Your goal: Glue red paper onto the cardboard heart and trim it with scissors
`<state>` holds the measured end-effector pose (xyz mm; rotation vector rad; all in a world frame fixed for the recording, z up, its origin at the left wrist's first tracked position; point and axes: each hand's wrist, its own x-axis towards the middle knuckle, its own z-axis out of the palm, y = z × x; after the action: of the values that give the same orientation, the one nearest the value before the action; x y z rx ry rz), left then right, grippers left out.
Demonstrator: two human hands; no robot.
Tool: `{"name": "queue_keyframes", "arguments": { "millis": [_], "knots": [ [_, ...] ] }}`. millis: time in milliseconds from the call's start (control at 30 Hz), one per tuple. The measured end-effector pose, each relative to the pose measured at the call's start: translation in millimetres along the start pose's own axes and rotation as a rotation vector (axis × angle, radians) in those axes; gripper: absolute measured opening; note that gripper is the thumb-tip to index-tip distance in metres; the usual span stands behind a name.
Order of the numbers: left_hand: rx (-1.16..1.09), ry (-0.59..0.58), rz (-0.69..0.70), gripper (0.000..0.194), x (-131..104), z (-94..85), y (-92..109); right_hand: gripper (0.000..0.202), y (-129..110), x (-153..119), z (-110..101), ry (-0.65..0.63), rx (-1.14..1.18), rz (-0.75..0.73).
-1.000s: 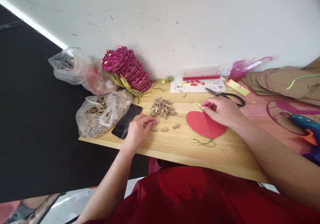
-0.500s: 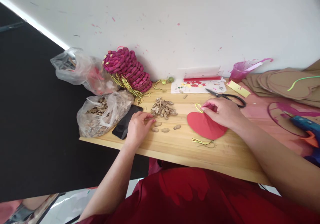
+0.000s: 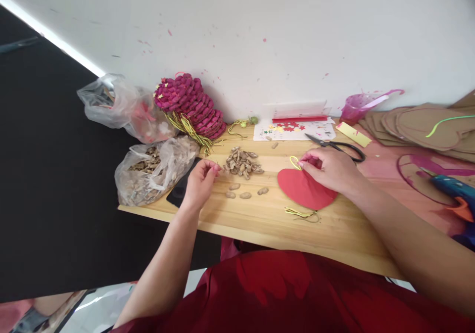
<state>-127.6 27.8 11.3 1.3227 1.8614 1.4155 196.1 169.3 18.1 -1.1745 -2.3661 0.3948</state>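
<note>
My right hand (image 3: 328, 168) pinches the top edge of a red heart-shaped piece (image 3: 304, 189), beside its yellow loop (image 3: 295, 162). My left hand (image 3: 202, 178) is raised over the black phone (image 3: 178, 189), thumb and fingers pressed together; whatever they hold is too small to make out. Between the hands is a pile of peanut shells (image 3: 243, 162), with several single peanuts (image 3: 245, 195) in front of it. A yellow tassel (image 3: 300, 213) lies below the red piece.
Plastic bags (image 3: 156, 169) and stacked magenta peanut-covered pieces (image 3: 189, 103) stand at the left. Star stickers (image 3: 291, 126) and black scissors (image 3: 334, 145) lie at the back. On the right are a pink cup (image 3: 354, 108), cardboard shapes (image 3: 419, 125) and a blue glue gun (image 3: 451, 183).
My left hand has lifted up and left, away from the single peanuts, and its fingers have closed together. My right hand stays on the red piece.
</note>
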Motion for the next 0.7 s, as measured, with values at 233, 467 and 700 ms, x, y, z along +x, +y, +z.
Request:
{"name": "queue_keyframes", "arguments": {
  "millis": [233, 467, 700],
  "knots": [
    [-0.343, 0.025, -0.143, 0.031, 7, 5.6, 6, 0.016, -1, 0, -2, -0.005, 0.01, -0.005],
    [-0.445, 0.053, -0.129, 0.035, 13, 17.3, 13, 0.016, 1, -1, 0, 0.002, 0.007, -0.011],
    [-0.594, 0.054, -0.153, 0.036, 21, 40.5, 26, 0.016, -4, -3, 2, 0.101, 0.025, -0.037]
  ]
}}
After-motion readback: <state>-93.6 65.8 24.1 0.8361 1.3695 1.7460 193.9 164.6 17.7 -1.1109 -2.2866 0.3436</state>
